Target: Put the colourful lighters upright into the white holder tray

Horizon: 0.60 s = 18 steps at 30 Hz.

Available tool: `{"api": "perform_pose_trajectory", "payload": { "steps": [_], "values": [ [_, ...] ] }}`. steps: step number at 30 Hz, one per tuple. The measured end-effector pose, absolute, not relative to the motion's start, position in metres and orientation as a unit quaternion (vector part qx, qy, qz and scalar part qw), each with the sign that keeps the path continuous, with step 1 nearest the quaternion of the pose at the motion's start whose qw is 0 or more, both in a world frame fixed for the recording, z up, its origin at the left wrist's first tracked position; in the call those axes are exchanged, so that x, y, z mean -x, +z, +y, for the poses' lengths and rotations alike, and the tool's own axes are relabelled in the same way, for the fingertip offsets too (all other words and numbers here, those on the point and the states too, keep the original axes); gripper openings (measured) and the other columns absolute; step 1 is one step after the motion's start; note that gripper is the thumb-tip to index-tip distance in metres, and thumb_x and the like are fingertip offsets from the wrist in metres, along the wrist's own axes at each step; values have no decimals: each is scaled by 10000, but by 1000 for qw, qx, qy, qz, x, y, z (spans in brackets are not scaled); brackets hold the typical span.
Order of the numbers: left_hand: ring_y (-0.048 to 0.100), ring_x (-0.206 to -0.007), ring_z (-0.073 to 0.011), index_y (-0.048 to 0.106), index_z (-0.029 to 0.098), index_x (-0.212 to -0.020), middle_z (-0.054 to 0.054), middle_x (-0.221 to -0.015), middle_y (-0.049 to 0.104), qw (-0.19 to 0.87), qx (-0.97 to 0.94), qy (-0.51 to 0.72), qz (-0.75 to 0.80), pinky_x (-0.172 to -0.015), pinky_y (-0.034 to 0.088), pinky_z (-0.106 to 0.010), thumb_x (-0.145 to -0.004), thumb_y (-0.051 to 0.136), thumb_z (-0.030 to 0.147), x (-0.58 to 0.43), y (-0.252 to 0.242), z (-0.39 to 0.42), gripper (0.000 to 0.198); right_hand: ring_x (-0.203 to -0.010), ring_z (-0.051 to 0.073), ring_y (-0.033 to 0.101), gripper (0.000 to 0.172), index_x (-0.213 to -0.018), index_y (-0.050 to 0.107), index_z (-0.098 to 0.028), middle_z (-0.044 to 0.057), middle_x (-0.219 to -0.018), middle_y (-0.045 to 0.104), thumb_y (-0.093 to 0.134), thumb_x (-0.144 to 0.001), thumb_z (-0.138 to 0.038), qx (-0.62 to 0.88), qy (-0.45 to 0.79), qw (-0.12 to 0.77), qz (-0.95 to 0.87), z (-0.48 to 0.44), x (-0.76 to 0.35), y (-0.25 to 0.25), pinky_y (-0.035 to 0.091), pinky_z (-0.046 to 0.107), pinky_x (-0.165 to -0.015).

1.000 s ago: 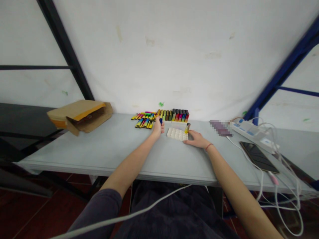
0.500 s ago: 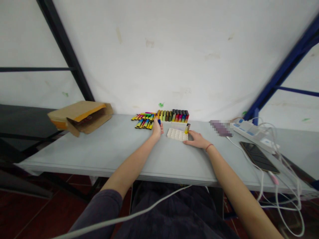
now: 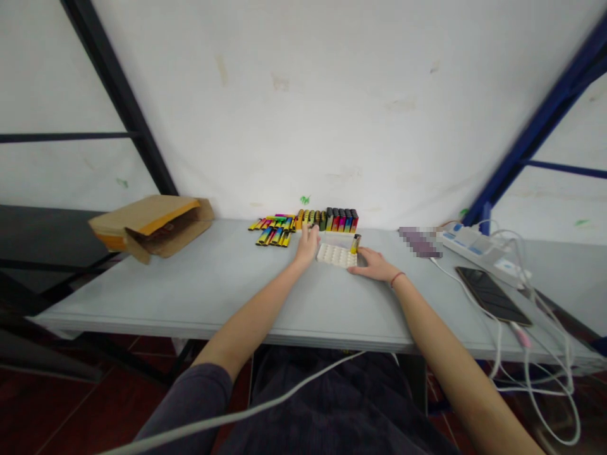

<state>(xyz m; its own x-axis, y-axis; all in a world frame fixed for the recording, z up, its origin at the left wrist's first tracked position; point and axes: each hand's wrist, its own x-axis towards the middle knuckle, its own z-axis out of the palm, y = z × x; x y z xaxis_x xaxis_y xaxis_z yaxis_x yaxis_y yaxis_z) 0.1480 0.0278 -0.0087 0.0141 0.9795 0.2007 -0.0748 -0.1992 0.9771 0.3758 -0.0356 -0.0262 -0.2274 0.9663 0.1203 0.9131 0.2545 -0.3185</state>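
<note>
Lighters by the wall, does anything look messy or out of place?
Yes. The upright row of dark and red lighters stands neat, but the bright multicoloured lighters left of it lie flat in a loose heap.

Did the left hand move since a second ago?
Yes. The left hand slid to the right, away from the loose pile of lighters, and now sits against the left edge of the white tray.
</note>
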Motion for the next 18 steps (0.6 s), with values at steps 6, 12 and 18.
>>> {"api": "perform_pose_trajectory", "payload": {
  "steps": [6, 12, 18],
  "values": [
    [582, -1079, -210, 667, 171, -1023, -96, -1061, 648, 243, -750, 517, 333, -1014, 435, -350, -899, 587, 281, -169, -10, 9, 183, -1317, 338, 522, 679, -1327, 547, -161, 174, -1427, 562, 676, -800, -568, 605, 93, 151, -776, -37, -374, -25, 381, 487, -1108],
    [615, -1094, -216, 669, 186, -1171, -105, -1202, 671, 289, -803, 436, 284, -970, 494, -339, -928, 555, 264, -184, -16, 3, 279, -1341, 355, 490, 691, -1360, 514, -173, 184, -1463, 524, 660, -809, -564, 615, 91, 145, -770, -41, -371, -22, 351, 539, -1113],
    [616, -1157, -228, 678, 182, -1153, -104, -1221, 687, 252, -838, 389, 289, -1062, 440, -362, -923, 567, 243, -190, -18, 3, 262, -1355, 357, 479, 709, -1377, 499, -162, 185, -1469, 517, 654, -813, -562, 618, 100, 137, -767, -42, -369, -19, 338, 539, -1124]
  ]
}}
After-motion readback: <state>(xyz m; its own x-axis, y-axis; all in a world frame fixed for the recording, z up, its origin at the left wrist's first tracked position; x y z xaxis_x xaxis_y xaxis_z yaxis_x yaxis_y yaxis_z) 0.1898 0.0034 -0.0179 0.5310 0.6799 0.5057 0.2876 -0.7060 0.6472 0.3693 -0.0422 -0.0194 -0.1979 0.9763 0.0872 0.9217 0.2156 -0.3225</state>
